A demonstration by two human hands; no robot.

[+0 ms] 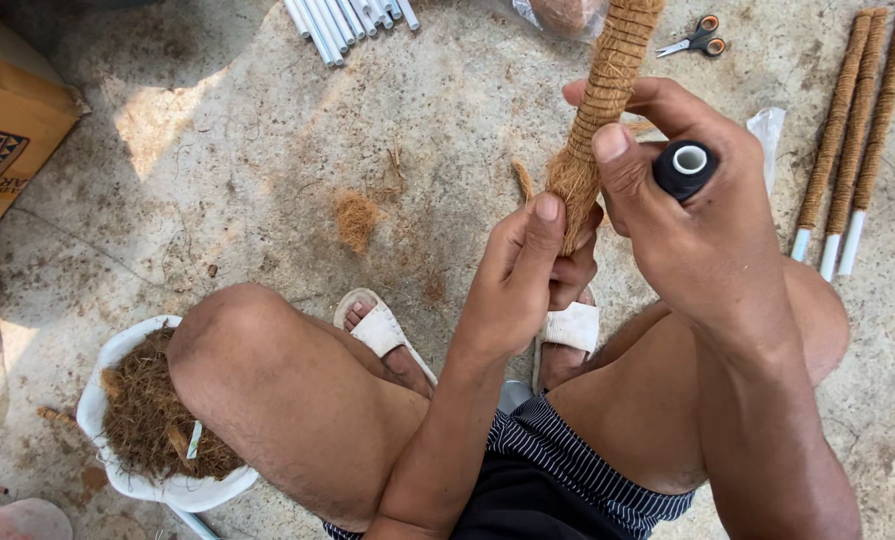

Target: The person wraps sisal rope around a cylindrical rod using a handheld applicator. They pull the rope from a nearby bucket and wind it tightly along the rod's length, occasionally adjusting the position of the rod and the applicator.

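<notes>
Over concrete floor [217, 150], coir-wrapped pole [607, 80] between both hands [617, 230].

Coir-wrapped pole [607, 90]: tan-brown, ribbed by close wound turns, frayed golden at the lower end. Thread spool [684, 167]: black, with a white core. Three finished poles [857, 120]: same brown, bare white tips. Pipe bundle [347, 20]: plain white. Scissors [697, 40]: orange handles, silver blades. Bowl [157, 480]: white, filled with dark brown fibre. Sandals [382, 328]: white straps. Shorts [557, 450]: navy with fine white stripes (black below). Cardboard box [12, 120]: brown, with a dark blue print. Floor [217, 150]: mottled grey-beige concrete.
</notes>
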